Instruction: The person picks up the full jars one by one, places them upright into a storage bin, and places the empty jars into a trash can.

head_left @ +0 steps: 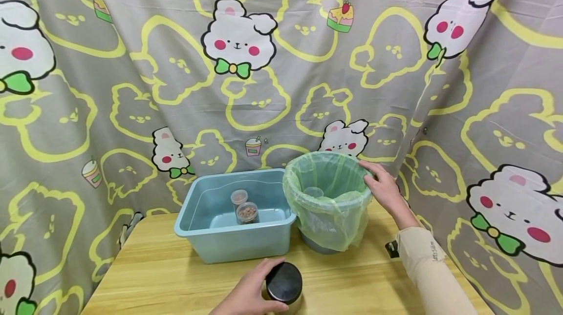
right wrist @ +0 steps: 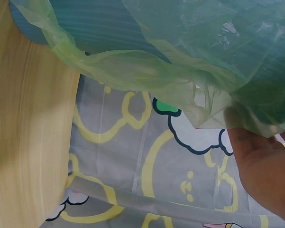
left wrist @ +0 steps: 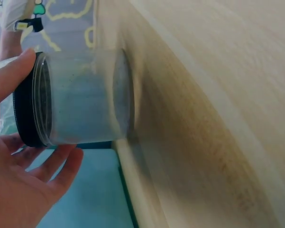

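While a blue tub [head_left: 228,237] with two small cups and a green-bagged bin [head_left: 327,202] stand behind, the left hand [head_left: 246,298] grips a clear, black-lidded jar [head_left: 283,283] on the worktop [head_left: 154,276]; the right hand [head_left: 384,188] grasps the bin's rim.

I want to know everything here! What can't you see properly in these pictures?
- Jar, head view: body hidden under its black lid; contents unclear in the blurred left wrist view.
- Small tubs in the blue bin: too small to identify their brown filling.
- Trash can: the green bag covers it.
- Right hand, right wrist view: cut off by the edge.
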`<state>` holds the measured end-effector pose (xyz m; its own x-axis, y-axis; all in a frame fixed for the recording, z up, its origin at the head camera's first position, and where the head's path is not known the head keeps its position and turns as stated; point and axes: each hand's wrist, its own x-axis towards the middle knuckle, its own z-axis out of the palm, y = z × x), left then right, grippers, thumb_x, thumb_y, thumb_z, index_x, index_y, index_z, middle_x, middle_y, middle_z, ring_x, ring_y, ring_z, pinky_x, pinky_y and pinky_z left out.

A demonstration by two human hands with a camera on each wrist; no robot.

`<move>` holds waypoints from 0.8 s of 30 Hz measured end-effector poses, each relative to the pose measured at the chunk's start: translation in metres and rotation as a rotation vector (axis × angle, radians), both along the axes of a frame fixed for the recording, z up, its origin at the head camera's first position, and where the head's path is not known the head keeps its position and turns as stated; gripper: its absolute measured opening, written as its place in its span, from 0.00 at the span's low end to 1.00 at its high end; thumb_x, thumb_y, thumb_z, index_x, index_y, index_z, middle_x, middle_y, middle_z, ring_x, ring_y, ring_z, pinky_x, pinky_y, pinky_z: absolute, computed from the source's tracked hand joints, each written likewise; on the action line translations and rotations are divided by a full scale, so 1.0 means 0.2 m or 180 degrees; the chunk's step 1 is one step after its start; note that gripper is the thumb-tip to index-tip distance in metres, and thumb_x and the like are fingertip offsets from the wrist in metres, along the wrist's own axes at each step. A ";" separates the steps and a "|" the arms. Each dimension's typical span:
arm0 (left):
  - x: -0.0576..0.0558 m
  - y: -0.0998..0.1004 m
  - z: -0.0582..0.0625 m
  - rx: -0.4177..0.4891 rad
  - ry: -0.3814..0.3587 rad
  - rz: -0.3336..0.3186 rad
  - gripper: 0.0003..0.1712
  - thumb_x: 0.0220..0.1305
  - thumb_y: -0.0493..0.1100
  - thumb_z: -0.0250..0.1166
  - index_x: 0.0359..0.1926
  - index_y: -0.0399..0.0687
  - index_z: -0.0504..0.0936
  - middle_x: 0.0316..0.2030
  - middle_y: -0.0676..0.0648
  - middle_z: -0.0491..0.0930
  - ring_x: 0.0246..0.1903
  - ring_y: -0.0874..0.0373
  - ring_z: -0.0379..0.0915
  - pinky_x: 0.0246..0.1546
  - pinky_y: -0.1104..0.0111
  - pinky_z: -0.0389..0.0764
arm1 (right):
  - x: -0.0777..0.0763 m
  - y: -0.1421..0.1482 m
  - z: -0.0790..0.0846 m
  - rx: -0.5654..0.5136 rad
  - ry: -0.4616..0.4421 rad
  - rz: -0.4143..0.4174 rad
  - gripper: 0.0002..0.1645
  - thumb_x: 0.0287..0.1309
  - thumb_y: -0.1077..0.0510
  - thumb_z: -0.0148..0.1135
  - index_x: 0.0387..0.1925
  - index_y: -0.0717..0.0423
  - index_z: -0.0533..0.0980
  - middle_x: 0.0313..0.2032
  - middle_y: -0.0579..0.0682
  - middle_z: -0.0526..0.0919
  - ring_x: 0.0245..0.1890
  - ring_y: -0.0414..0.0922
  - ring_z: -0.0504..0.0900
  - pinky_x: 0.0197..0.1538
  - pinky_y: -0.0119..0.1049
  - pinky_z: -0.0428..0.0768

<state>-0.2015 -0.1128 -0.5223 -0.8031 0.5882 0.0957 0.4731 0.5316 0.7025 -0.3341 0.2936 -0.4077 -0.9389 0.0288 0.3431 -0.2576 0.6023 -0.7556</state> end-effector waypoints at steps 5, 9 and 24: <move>0.00 0.00 0.04 -0.0067 0.0118 0.0095 0.51 0.56 0.70 0.74 0.77 0.67 0.64 0.67 0.52 0.74 0.63 0.55 0.74 0.56 0.59 0.81 | 0.00 0.00 0.00 0.0003 0.0010 -0.0025 0.31 0.72 0.61 0.48 0.74 0.54 0.70 0.74 0.60 0.68 0.72 0.61 0.66 0.66 0.59 0.68; 0.01 0.00 0.09 -0.0056 0.0276 0.0189 0.51 0.55 0.71 0.74 0.77 0.68 0.64 0.67 0.55 0.74 0.63 0.56 0.74 0.57 0.57 0.81 | -0.01 0.00 0.00 0.0017 0.0016 -0.0030 0.31 0.71 0.61 0.48 0.74 0.54 0.70 0.74 0.60 0.68 0.72 0.61 0.66 0.65 0.58 0.68; 0.01 -0.02 0.40 0.0447 0.0730 0.0288 0.52 0.51 0.61 0.81 0.75 0.65 0.68 0.65 0.60 0.74 0.60 0.61 0.75 0.54 0.65 0.83 | 0.00 0.00 -0.01 0.0035 0.0064 -0.0011 0.31 0.72 0.61 0.47 0.74 0.54 0.70 0.74 0.60 0.68 0.72 0.61 0.66 0.65 0.59 0.68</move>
